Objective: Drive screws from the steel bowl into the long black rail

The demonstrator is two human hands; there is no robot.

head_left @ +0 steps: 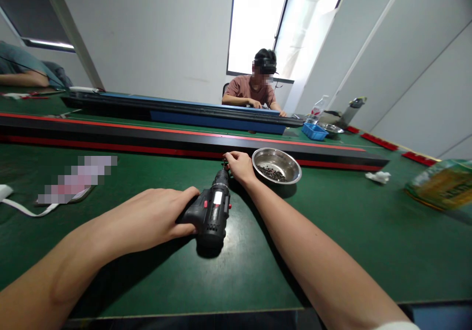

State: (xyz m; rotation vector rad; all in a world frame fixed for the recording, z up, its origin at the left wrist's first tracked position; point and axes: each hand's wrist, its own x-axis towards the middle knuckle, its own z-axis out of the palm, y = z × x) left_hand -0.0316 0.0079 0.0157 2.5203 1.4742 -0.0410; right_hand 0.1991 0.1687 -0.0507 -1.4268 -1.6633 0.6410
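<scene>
My left hand [162, 217] is wrapped round the grip of a black cordless drill [214, 217]. The drill lies low over the table, its bit pointing away from me at a long black bar with red stripes [184, 140]. At the bit's tip, the fingers of my right hand [239, 165] are pinched together against the bar's near side. What they hold, if anything, is too small to make out. Just right of that hand stands a steel bowl [294, 172] with many small dark screws [272, 173] in it.
A phone [79, 182] and white cable [33, 213] lie at left on the green table [350, 251]. At right are crumpled tissue [378, 176] and a green-yellow packet [442, 185]. Beyond the bar sit another long bar [177, 111], a blue basket [314, 132] and a co-worker [247, 90].
</scene>
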